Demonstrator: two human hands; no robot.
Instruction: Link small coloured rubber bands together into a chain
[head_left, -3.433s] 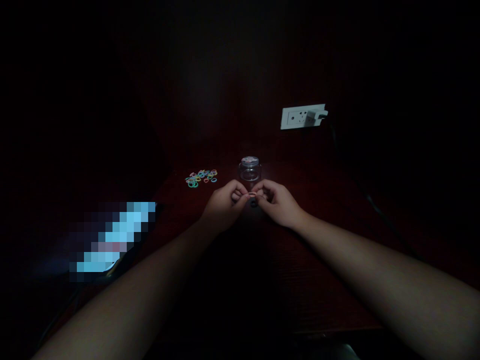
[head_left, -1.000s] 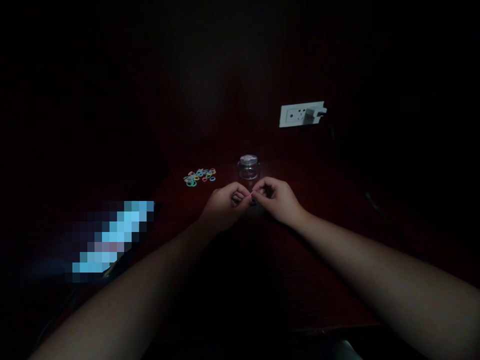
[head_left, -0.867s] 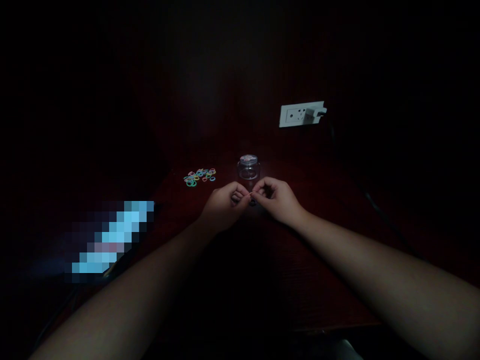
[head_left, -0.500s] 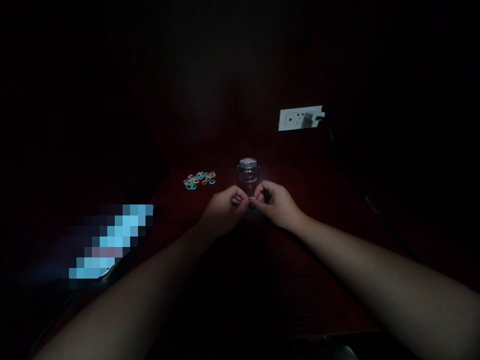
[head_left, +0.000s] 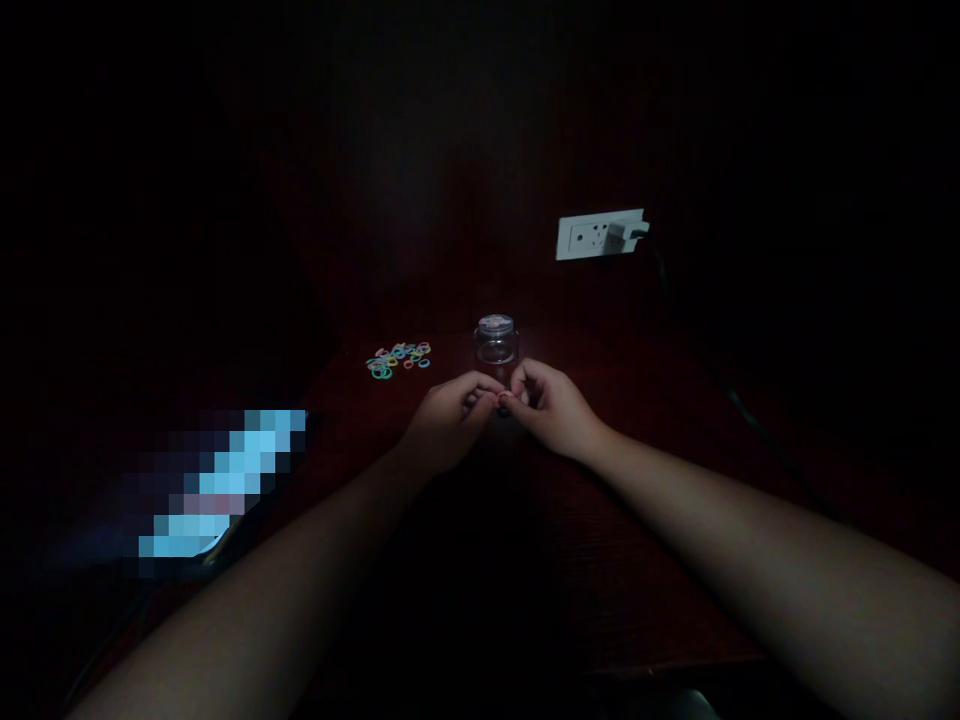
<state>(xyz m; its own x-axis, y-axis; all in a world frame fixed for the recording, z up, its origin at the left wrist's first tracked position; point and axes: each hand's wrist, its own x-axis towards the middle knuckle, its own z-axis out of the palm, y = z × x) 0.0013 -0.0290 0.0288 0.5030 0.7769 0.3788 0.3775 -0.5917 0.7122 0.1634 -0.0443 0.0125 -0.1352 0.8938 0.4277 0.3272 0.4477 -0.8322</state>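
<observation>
In front of a clear jar (head_left: pixel 496 345) with a patterned lid, both of my hands meet fingertip to fingertip. Between them is a small pale pink hair tie (head_left: pixel 504 395), partly hidden by the fingers. My left hand (head_left: pixel 454 415) pinches it from the left, thumb and index finger together. From the other side my right hand (head_left: pixel 551 405) grips it between thumb and forefinger. A loose pile of small coloured hair ties (head_left: pixel 399 358) lies on the table to the left of the jar.
A lit, blurred-out screen (head_left: pixel 232 485) stands at the left beside my forearm. On the back wall is a white power socket (head_left: pixel 600 235) with a plug in it; its dark cable runs down the right side. The dark red table (head_left: pixel 637 560) is dimly lit.
The hair tie, stretched thin between my fingertips before, now shows as a small loop. My fingers have shifted slightly; the jar and the pile stay put.
</observation>
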